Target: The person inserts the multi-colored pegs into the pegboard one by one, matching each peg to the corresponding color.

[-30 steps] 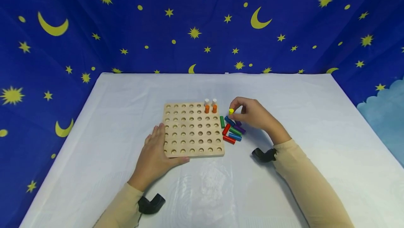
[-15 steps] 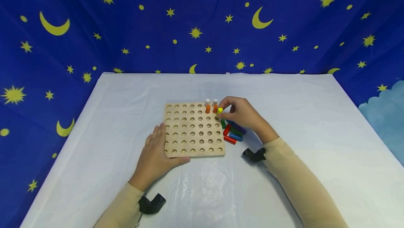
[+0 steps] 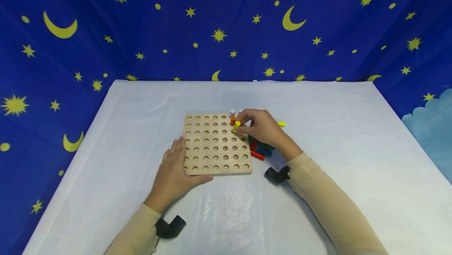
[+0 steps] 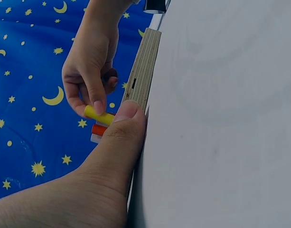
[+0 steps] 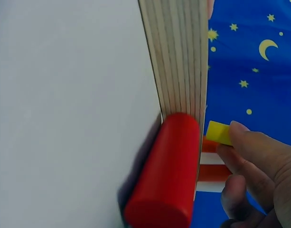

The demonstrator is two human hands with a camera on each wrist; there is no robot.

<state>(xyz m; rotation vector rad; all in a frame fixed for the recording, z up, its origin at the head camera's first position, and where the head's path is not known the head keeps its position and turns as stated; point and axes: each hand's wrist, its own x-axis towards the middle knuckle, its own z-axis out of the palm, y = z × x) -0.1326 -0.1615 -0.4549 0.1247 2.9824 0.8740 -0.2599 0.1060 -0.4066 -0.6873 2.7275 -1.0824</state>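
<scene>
My right hand [image 3: 263,129] pinches a yellow peg [image 3: 237,126] between thumb and fingertips over the wooden pegboard [image 3: 205,153]. The peg leans slightly, its lower end at a hole just in front of an orange peg [image 3: 232,121]. In the right wrist view, the yellow peg [image 5: 219,133] shows beside the board's edge [image 5: 178,61]. My left hand [image 3: 173,174] rests against the board's near left corner, fingers straight along the left side and thumb along the front edge. Two white pegs [image 3: 232,113] stand in the back row; my right hand partly covers one.
Loose pegs lie right of the board, among them a red peg [image 3: 257,155] and a blue peg [image 3: 264,152], partly under my right hand. Another yellow peg [image 3: 281,124] lies beyond the right wrist. A starry blue curtain [image 3: 197,23] hangs behind the white table [image 3: 141,110].
My right hand has carried the yellow peg left, from above the loose pegs to over the board. A second yellow peg has come into sight behind it. The left hand stays put.
</scene>
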